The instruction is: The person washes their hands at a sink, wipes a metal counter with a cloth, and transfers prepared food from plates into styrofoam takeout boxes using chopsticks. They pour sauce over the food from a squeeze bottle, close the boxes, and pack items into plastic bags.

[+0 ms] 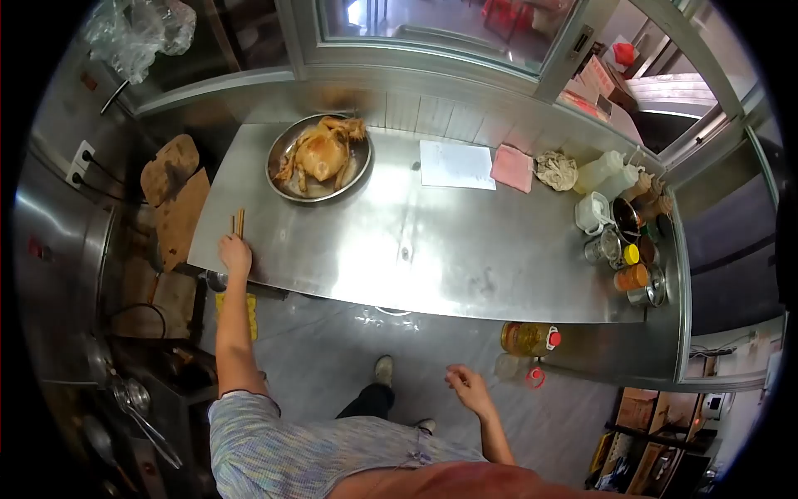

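Note:
My left hand [235, 254] is closed around a pair of wooden chopsticks [240, 223] at the left edge of the steel table [332, 241]. Beyond it, a round metal dish [291, 194] holds a whole cooked chicken [322, 155], golden brown, with some liquid beneath. The chopsticks are apart from the dish. Low on the right, my right hand [468, 388] hangs over the floor in front of the table, its fingers loosely bent and apart, with nothing in them.
A white sheet [457, 165], a pink cloth [512, 168] and a crumpled rag [556, 170] lie along the back. Squeeze bottles [600, 172] and seasoning jars [632, 277] crowd the right end. An oil jug [525, 338] stands below the front edge. Cardboard [180, 218] is at the left.

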`<state>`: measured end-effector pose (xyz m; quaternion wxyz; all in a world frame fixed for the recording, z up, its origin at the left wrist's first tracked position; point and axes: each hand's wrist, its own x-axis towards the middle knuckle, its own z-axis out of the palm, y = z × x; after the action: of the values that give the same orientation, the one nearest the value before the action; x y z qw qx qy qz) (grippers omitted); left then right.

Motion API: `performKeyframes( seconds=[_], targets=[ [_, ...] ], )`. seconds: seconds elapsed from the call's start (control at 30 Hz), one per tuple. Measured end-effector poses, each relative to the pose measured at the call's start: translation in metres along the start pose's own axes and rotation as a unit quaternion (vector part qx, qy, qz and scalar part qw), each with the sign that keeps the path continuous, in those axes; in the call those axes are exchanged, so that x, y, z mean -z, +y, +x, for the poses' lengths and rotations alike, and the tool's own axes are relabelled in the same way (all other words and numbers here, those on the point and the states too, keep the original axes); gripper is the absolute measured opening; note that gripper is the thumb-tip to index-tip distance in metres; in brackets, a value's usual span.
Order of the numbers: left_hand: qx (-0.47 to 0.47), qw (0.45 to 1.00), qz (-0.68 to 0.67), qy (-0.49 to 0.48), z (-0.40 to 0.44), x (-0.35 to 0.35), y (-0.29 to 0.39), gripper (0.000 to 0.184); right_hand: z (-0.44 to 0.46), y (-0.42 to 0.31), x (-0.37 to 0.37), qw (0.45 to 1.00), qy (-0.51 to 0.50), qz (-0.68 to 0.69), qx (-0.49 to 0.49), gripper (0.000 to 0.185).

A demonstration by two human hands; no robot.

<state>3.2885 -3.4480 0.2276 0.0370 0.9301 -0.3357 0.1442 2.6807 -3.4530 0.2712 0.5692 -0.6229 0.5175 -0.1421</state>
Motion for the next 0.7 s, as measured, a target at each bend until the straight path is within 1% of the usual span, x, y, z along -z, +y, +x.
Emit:
performKeyframes(
  seconds=[0.03,0.13,0.2,0.23,0.27,0.3,0.33,0.37,0.43,0.5,0.6,0.67,0.7],
  targets=[
    [0.003,1.000,-0.006,-0.008,0.000,-0.005,-0.001,0.022,-0.001,0.003,-0.001,1.000,0.000,-0.004,-0.009,0.026],
    [0.024,0.998,-0.046,0.023,0.002,-0.012,-0.001,0.020,-0.007,-0.007,-0.002,0.999,-0.035,-0.034,-0.002,0.025],
    [-0.001,0.998,-0.069,0.004,0.006,-0.015,-0.005,0.015,-0.010,-0.010,0.000,0.999,-0.032,-0.028,-0.010,0.025],
    [-0.006,0.997,-0.072,0.000,0.010,-0.027,-0.011,0.019,-0.012,-0.011,-0.001,0.999,-0.036,-0.025,-0.017,0.025],
    [0.044,0.991,-0.113,-0.059,0.012,-0.016,-0.008,0.025,-0.016,-0.012,-0.002,0.999,-0.034,-0.008,-0.023,0.025],
    [0.094,0.984,-0.118,-0.096,0.016,-0.018,-0.007,0.031,-0.018,-0.013,-0.002,0.999,-0.029,0.010,-0.027,0.025],
    [0.120,0.976,-0.123,-0.135,0.022,-0.022,-0.009,0.035,-0.020,-0.012,-0.001,0.999,-0.019,0.028,-0.031,0.025],
    [0.119,0.966,-0.138,-0.183,0.026,-0.026,-0.012,0.039,-0.025,-0.012,0.000,0.999,-0.015,0.031,-0.035,0.026],
    [0.131,0.962,-0.128,-0.204,0.025,-0.018,-0.006,0.040,-0.032,-0.011,-0.001,0.999,0.000,0.038,-0.035,0.026],
    [0.143,0.962,-0.113,-0.202,0.028,-0.016,0.000,0.037,-0.043,-0.018,-0.001,0.998,0.012,0.031,-0.051,0.026],
    [0.141,0.965,-0.160,-0.151,0.027,-0.006,0.004,0.035,-0.061,-0.007,0.000,0.996,0.042,0.048,-0.054,0.026],
    [0.111,0.967,-0.211,-0.083,0.025,0.015,0.009,0.035,-0.080,-0.004,0.002,0.994,0.066,0.051,-0.068,0.025],
    [0.091,0.965,-0.243,-0.046,0.027,0.033,0.018,0.035,-0.086,-0.003,0.003,0.994,0.076,0.046,-0.059,0.025]
  ],
)
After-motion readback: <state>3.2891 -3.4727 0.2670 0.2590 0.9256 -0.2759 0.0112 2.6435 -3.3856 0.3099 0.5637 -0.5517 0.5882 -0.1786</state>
